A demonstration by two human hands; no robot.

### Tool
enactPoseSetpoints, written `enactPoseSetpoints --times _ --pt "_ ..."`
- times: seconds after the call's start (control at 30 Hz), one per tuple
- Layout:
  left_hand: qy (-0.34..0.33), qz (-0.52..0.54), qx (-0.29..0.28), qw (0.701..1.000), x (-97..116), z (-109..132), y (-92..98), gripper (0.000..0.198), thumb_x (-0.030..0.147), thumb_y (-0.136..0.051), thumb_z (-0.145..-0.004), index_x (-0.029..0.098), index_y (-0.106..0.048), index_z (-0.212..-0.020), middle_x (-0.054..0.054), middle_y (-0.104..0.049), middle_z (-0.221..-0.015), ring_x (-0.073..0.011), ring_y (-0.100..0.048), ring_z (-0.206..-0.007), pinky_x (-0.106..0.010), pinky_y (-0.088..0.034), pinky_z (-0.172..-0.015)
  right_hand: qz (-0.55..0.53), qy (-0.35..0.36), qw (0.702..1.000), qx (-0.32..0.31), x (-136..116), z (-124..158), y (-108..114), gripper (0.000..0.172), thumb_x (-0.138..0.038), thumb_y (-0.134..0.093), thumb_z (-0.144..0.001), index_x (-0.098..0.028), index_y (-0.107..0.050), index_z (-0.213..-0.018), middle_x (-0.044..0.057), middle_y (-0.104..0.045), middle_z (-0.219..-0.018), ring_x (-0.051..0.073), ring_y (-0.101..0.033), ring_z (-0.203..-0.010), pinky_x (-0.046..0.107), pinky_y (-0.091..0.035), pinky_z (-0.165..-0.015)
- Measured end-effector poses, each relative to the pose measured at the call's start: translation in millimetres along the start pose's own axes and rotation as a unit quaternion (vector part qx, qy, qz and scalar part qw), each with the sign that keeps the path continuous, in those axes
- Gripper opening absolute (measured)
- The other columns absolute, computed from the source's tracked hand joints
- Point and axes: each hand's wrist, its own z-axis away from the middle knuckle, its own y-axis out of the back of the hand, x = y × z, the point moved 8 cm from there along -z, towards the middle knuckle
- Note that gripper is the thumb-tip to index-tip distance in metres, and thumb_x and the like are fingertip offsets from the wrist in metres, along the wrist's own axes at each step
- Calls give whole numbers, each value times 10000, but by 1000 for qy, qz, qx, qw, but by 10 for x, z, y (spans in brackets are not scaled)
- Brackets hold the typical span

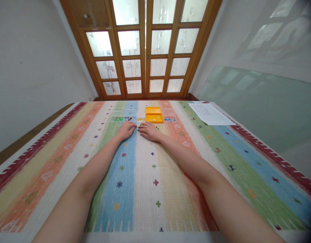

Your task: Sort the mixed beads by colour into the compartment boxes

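My left hand [126, 130] rests on the striped tablecloth, its thumb and fingers drawn together; whatever they may hold is too small to make out. Just to the right, my right hand [149, 131] lies palm down with fingers stretched toward the left fingertips, a narrow gap between them. Beyond the hands stand open clear boxes with small green pieces [118, 119], dark reddish pieces [128, 118] and yellow pieces [140, 119]. An open orange box [153, 110] holds a few white pieces [154, 119]. Blue pieces [170, 119] sit in another clear box. Tiny pieces lie by my right hand.
A striped, patterned cloth [145, 189] covers the table. Printed white paper [208, 113] lies at the far right edge. Behind the table are wood-framed glass doors [145, 50], and a pale glass panel [259, 104] stands along the right wall.
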Motion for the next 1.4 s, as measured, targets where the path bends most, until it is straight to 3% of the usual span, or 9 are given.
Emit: enactPoseSetpoints --times 0.33,0.63,0.8,1.03,1.17,1.4 --pt "-1 -2 -4 1000 6 -3 -9 284 260 -530 -977 229 -782 -1102 -77 -754 -1133 -255 -647 -1151 -462 -470 -1108 0 -11 1000 -6 21 -13 -16 329 -332 -515 -1071 -289 -735 -1311 59 -699 -1379 247 -532 -1379 502 -287 -1232" --pt "4 9 -9 1000 2 1 -24 275 255 -536 -962 240 -783 -1082 -66 -757 -1135 -252 -657 -1142 -462 -484 -1103 -3 -31 999 30 109 -4 81 344 -312 -474 -1090 -280 -714 -1335 72 -664 -1434 245 -555 -1366 501 -289 -1221" --pt "1 16 -13 1000 23 10 -15 281 246 -529 -966 239 -783 -1085 -66 -750 -1136 -249 -660 -1137 -458 -493 -1097 4 -98 989 109 314 52 257 385 -329 -429 -1103 -251 -697 -1368 91 -650 -1451 262 -559 -1350 481 -323 -1203" --pt "0 19 -12 1000 22 17 -16 289 246 -518 -974 229 -789 -1075 -75 -739 -1141 -253 -660 -1122 -455 -497 -1086 15 -219 953 209 708 219 472 400 -284 -400 -1088 -182 -749 -1256 128 -708 -1335 280 -617 -1222 441 -419 -1106" --pt "5 23 -17 1000 19 20 -17 289 251 -523 -973 232 -788 -1086 -71 -736 -1154 -249 -658 -1130 -448 -500 -1087 24 -270 937 221 859 287 526 404 -265 -379 -1088 -170 -764 -1159 135 -739 -1242 269 -645 -1114 409 -439 -1038" --pt "8 23 -14 1000 -2 12 -24 284 254 -524 -971 235 -792 -1065 -67 -737 -1138 -246 -659 -1121 -441 -504 -1081 59 -298 925 228 1020 355 571 409 -255 -348 -1090 -165 -743 -1032 142 -747 -1119 259 -647 -1017 362 -438 -946"
